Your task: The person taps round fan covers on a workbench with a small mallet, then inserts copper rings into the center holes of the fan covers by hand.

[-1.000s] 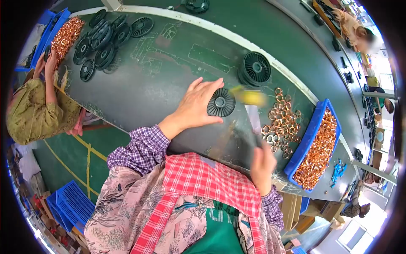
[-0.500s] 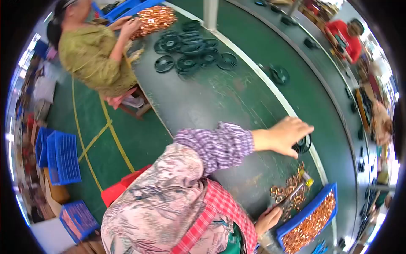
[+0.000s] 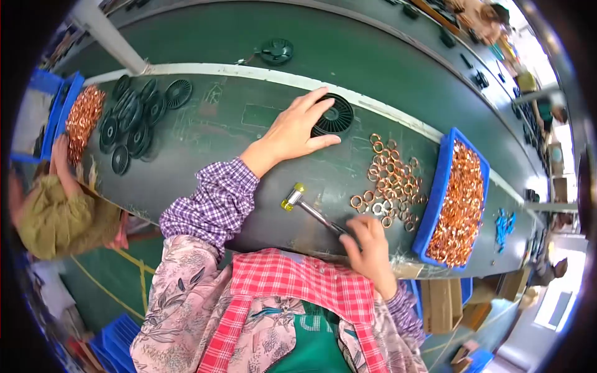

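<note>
Head view. The dark finned disc (image 3: pixel 337 117) lies toward the far side of the bench (image 3: pixel 264 214), beyond and slightly right of the person's left hand (image 3: pixel 289 133). That hand is spread, fingers at the disc's left and far side, thumb along its near side; whether it truly grips, cannot tell.

Handling, by judgement: disc probably light, stiff plastic, its thin fins the fragile part. The outer rim looks the best hold — thumb and fingers on opposite sides, no pressing on the fins. Smooth surface might slip a little.

Right hand (image 3: pixel 373 252) is near the front edge, half curled, slightly blurred, at the handle end of a hammer (image 3: pixel 315 214). Firm hold or mere touch, cannot tell. Hammer head, with yellow faces, points left and away from that hand, nearer the person than the disc. Likely head-heavy; the handle end is the place to hold it.

Copper rings (image 3: pixel 398 181) lie loose between the disc and a blue tray (image 3: pixel 435 198) of similar pieces on the right. More dark discs (image 3: pixel 132 115) are heaped at far left, well apart from both hands.
</note>
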`<state>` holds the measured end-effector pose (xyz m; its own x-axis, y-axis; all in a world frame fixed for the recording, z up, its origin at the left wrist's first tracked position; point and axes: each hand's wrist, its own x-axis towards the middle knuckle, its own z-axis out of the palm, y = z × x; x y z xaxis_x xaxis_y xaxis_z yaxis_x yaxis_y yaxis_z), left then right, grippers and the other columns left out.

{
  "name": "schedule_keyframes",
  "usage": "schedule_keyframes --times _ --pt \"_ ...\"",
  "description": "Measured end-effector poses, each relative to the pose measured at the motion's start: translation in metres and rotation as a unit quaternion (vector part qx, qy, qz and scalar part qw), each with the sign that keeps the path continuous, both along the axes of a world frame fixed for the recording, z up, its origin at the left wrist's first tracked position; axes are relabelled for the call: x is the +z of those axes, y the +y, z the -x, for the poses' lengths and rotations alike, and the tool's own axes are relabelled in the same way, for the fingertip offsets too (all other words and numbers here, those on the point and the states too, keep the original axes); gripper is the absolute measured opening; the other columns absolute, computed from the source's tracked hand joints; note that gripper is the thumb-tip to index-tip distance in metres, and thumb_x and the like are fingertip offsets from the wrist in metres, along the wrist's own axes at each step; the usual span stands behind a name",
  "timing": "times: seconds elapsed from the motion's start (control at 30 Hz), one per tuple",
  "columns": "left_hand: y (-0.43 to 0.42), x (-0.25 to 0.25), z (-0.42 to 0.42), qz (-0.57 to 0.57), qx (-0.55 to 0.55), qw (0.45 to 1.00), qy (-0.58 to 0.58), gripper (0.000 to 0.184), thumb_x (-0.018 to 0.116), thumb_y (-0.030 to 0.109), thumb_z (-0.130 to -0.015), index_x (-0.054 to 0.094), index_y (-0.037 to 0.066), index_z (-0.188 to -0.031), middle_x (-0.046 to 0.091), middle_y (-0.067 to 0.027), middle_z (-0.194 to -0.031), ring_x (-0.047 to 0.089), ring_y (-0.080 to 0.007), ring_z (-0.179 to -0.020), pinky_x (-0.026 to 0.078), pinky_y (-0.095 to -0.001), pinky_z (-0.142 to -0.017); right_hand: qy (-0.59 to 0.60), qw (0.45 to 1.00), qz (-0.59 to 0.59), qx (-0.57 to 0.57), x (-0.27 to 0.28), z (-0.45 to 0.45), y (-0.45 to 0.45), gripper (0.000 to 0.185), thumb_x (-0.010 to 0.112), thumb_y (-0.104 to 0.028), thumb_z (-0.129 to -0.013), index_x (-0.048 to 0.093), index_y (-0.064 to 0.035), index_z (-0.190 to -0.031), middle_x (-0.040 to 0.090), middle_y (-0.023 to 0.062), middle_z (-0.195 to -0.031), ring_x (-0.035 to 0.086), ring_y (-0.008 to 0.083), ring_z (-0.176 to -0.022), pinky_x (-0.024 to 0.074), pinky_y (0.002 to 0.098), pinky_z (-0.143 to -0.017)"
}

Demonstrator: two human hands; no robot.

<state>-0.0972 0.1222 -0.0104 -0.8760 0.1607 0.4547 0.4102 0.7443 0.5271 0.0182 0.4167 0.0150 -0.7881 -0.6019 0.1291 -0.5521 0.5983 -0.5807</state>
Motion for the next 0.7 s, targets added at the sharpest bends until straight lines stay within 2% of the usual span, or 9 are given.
schedule_keyframes --times 0.1,0.2,0.3,0.43,0.53,0.57,0.6,0.67,0.7 --pt "0.004 -0.003 -0.001 -0.021 0.014 1.0 0.002 0.074 0.077 0.041 -0.082 0.05 0.001 -0.139 0.042 -0.0193 -0.149 0.045 -0.0395 -0.134 0.04 -0.0464 -0.11 -0.243 0.945 0.197 -0.098 -0.001 0.035 -0.041 0.041 0.066 -0.018 -0.095 0.053 0.0037 -0.127 0.06 0.0169 -0.126 0.061 0.0274 -0.111 0.0512 0.0362 -0.091" --pt "0.008 -0.005 0.001 -0.016 0.027 0.999 0.019 0.075 0.077 0.042 -0.083 0.049 0.001 -0.139 0.041 -0.0196 -0.15 0.044 -0.0394 -0.135 0.039 -0.0466 -0.111 -0.429 0.783 0.389 -0.226 -0.03 0.093 -0.093 0.054 0.057 -0.03 -0.102 0.042 0.0059 -0.139 0.057 0.0169 -0.13 0.059 0.0272 -0.115 0.0518 0.0392 -0.093" --pt "0.007 -0.009 0.003 -0.063 0.053 0.997 0.013 0.073 0.075 0.044 -0.084 0.052 -0.001 -0.136 0.042 -0.0209 -0.149 0.045 -0.0395 -0.134 0.041 -0.0453 -0.109 -0.501 0.662 0.528 -0.178 -0.027 0.125 -0.119 0.059 0.06 -0.035 -0.1 0.042 0.0046 -0.14 0.054 0.0155 -0.129 0.057 0.0282 -0.118 0.0532 0.0427 -0.091" --pt "0.013 -0.026 0.026 -0.229 0.16 0.96 -0.028 0.06 0.067 0.044 -0.092 0.058 0.0 -0.132 0.052 -0.0206 -0.14 0.055 -0.0342 -0.127 0.048 -0.0414 -0.103 -0.43 0.75 0.468 -0.183 -0.018 0.144 -0.136 0.063 0.064 -0.034 -0.098 0.038 -0.0026 -0.146 0.054 0.0089 -0.128 0.058 0.0236 -0.109 0.0548 0.0397 -0.086" --pt "0.032 -0.02 0.064 -0.593 0.096 0.771 -0.211 0.059 0.054 0.053 -0.099 0.056 0.005 -0.133 0.062 -0.0111 -0.122 0.064 -0.0219 -0.108 0.06 -0.0363 -0.077 -0.28 0.879 0.319 -0.216 -0.022 0.186 -0.138 0.077 0.065 -0.035 -0.096 0.027 -0.0044 -0.155 0.053 0.0107 -0.13 0.055 0.0208 -0.114 0.0542 0.0334 -0.082" --pt "0.037 -0.021 0.082 -0.622 0.081 0.742 -0.234 0.056 0.049 0.054 -0.101 0.055 0.007 -0.131 0.063 -0.0102 -0.119 0.065 -0.0221 -0.107 0.06 -0.0373 -0.078 -0.12 0.92 0.289 -0.237 -0.064 0.222 -0.135 0.072 0.068 -0.037 -0.09 0.04 0.0026 -0.144 0.049 0.0289 -0.133 0.053 0.0389 -0.122 0.0475 0.0442 -0.097" --pt "0.048 -0.023 0.101 -0.661 0.045 0.72 -0.207 0.06 0.048 0.057 -0.1 0.059 0.003 -0.123 0.062 -0.0129 -0.119 0.065 -0.024 -0.103 0.061 -0.0372 -0.072 -0.027 0.941 0.219 -0.257 -0.045 0.23 -0.129 0.076 0.07 -0.038 -0.088 0.04 0.0052 -0.143 0.047 0.0331 -0.135 0.05 0.045 -0.123 0.0427 0.0467 -0.103" --pt "0.065 -0.023 0.137 -0.711 0.002 0.665 -0.229 0.06 0.046 0.056 -0.101 0.058 0.002 -0.124 0.06 -0.0133 -0.123 0.064 -0.0252 -0.104 0.06 -0.0412 -0.073 0.091 0.943 0.133 -0.291 -0.054 0.268 -0.114 0.073 0.072 -0.037 -0.085 0.045 0.0058 -0.138 0.057 0.0323 -0.121 0.057 0.0426 -0.115 0.0468 0.0476 -0.097" --pt "0.08 -0.022 0.153 -0.677 0.078 0.707 -0.192 0.063 0.042 0.06 -0.1 0.064 0.002 -0.114 0.066 -0.0129 -0.108 0.067 -0.0251 -0.093 0.057 -0.0412 -0.068 0.092 0.946 0.11 -0.29 -0.045 0.283 -0.107 0.068 0.073 -0.036 -0.084 0.05 0.0056 -0.133 0.062 0.0303 -0.111 0.061 0.0419 -0.106 0.0493 0.0488 -0.091"
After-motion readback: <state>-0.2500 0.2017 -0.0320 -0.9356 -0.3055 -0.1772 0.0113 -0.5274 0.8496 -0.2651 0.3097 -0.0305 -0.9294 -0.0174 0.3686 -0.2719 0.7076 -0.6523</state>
